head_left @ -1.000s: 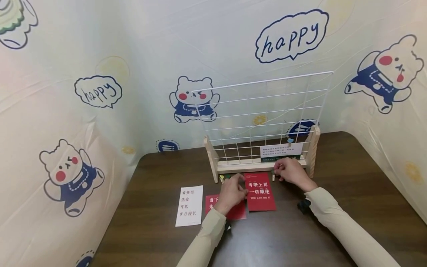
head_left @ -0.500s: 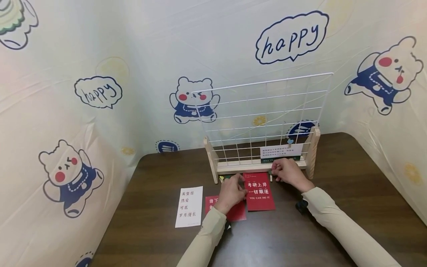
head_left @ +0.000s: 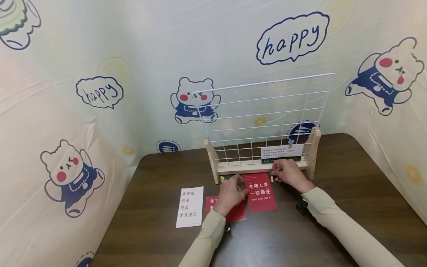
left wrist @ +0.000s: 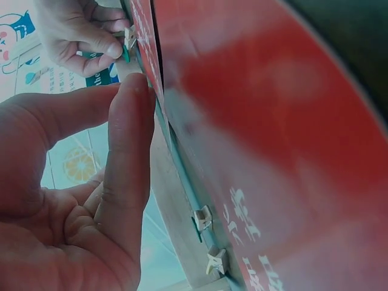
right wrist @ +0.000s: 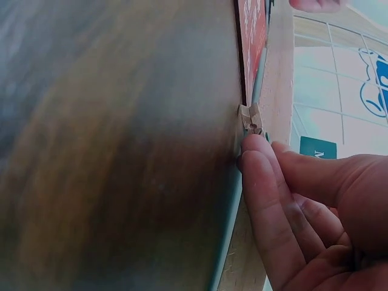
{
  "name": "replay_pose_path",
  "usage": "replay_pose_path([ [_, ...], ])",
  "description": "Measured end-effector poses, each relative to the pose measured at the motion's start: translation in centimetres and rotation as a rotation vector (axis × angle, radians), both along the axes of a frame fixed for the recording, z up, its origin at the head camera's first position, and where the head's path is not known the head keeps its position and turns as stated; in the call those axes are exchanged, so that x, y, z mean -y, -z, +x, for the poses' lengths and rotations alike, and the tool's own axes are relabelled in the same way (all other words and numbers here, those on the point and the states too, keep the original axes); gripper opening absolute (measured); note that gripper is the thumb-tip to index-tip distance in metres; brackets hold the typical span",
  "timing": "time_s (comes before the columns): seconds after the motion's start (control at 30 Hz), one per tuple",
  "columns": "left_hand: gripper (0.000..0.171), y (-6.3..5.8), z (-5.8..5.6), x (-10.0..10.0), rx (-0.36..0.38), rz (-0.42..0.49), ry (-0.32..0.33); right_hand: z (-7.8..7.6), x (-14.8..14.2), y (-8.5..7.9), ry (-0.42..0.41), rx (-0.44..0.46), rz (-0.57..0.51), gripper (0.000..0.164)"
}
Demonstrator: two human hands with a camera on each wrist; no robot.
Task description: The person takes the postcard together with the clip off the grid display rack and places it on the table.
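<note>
In the head view my left hand (head_left: 231,194) is at the left edge of a red card (head_left: 261,196) with white writing. Thumb and forefinger come together at that edge, pinching it as far as the left wrist view shows. Opposite, my right hand (head_left: 289,173) pinches a small wooden clothespin (right wrist: 250,119) with a green part; its tip is right at the card's edge. Another red card (head_left: 239,212) lies partly hidden under my left hand and wrist. Two more clothespins (left wrist: 203,218) are near my left hand.
Behind the cards stands a white wire grid (head_left: 263,107) on a wooden base (head_left: 247,168). A white and green card (head_left: 281,151) hangs on it from a blue heart clothespin (head_left: 291,142). A white card (head_left: 189,206) lies left on the brown table (head_left: 150,237). Printed cloth surrounds the table.
The right hand and its clothespin have shifted slightly left, closer to the red card's edge. The left hand keeps almost the same place.
</note>
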State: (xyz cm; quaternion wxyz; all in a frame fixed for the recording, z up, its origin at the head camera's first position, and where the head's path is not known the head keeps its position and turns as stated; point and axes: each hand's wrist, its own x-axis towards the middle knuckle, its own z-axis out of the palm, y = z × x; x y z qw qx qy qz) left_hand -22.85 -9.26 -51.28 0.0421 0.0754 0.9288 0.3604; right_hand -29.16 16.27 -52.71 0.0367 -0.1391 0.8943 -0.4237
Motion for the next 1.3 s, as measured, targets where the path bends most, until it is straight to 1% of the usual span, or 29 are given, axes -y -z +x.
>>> replay_pose_path([
  [0.17, 0.036, -0.1, 0.2, -0.1, -0.008, -0.005, -0.007, 0.3, -0.1, -0.3, 0.017, -0.002, 0.035, 0.010],
  [0.37, 0.034, -0.5, 0.3, -0.2, -0.034, -0.014, -0.007, 0.5, -0.3, -0.7, 0.050, -0.003, 0.085, 0.014],
  [0.47, 0.033, -0.7, 0.2, -0.4, -0.051, -0.015, -0.002, 0.5, -0.4, -0.7, 0.050, -0.014, 0.091, 0.014],
  [0.63, 0.028, -1.1, 0.1, -0.7, -0.111, -0.024, -0.003, 0.6, -0.7, -0.5, 0.079, -0.043, 0.084, 0.012],
  [0.77, 0.025, -1.4, 0.0, -1.0, -0.156, -0.004, -0.005, 0.9, -1.0, -0.4, 0.092, -0.074, 0.082, 0.010],
  [0.9, 0.023, -1.8, -0.2, -1.4, -0.214, 0.012, 0.000, 1.2, -1.2, -0.6, 0.086, -0.089, 0.073, 0.008],
  [1.0, 0.021, -2.1, -0.4, -1.8, -0.235, 0.034, 0.001, 1.4, -1.3, -0.9, 0.098, -0.103, 0.064, 0.007],
  [1.07, 0.019, -2.4, -0.6, -2.1, -0.248, 0.056, 0.000, 1.4, -1.3, -1.1, 0.096, -0.129, 0.052, 0.007],
  [1.2, 0.017, -2.9, -0.9, -2.6, -0.272, 0.095, -0.006, 1.5, -1.2, -1.7, 0.094, -0.211, 0.041, 0.010],
  [1.3, 0.019, -3.1, -1.2, -2.9, -0.275, 0.116, -0.015, 1.7, -1.1, -2.2, 0.094, -0.267, 0.052, 0.010],
])
